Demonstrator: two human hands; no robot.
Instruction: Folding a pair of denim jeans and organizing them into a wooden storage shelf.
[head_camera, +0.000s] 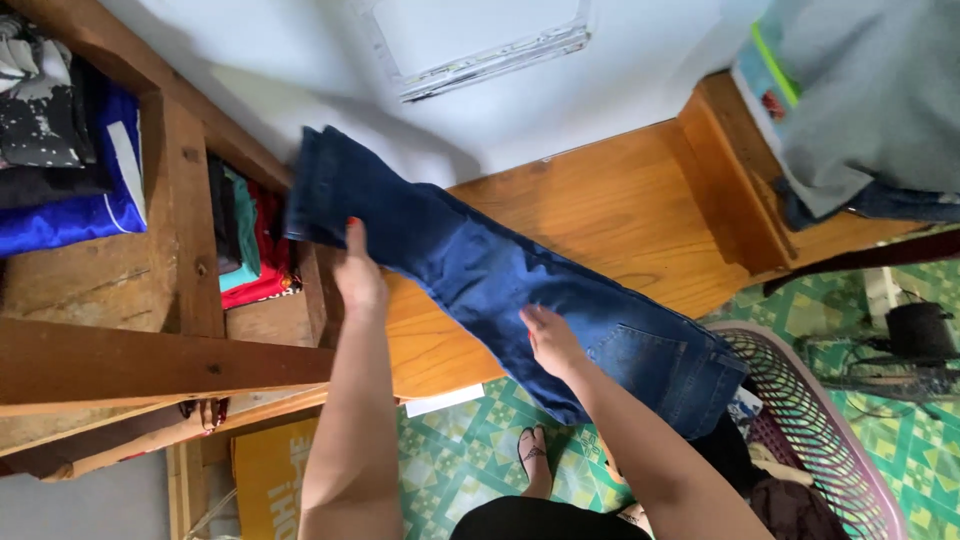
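Looking down from head height, nearest thing is a foot in a sandal (534, 455) on the green patterned floor (455, 455), right below both arms.

Just past that, the right hand (549, 338) lies flat with fingers spread on a pair of dark blue jeans (480, 265), pressing down near the seat, close to the back pocket. Not clenched, not really gripping, more pinning the fabric so it stays put. The left hand (358, 272) is further up the leg section, fingers closed around the edge of the denim with the thumb on top, pulling it out straight. Between the two hands the jeans are stretched long and fairly flat, which I'd guess is why they're held apart like that.

The jeans rest across the wooden tabletop (610, 215), waistband end hanging off the near edge to the right of the right hand, over a pink plastic laundry basket (820, 420) on the floor.

Left of the left hand there's a wooden shelf (185, 230) with folded clothes (250, 245) stacked in it, red and teal ones closest, blue and black further left.

Beyond the right hand, on the far right, a grey garment (860, 90) sits heaped on a raised part of the wood. White wall (300, 60) behind it all.
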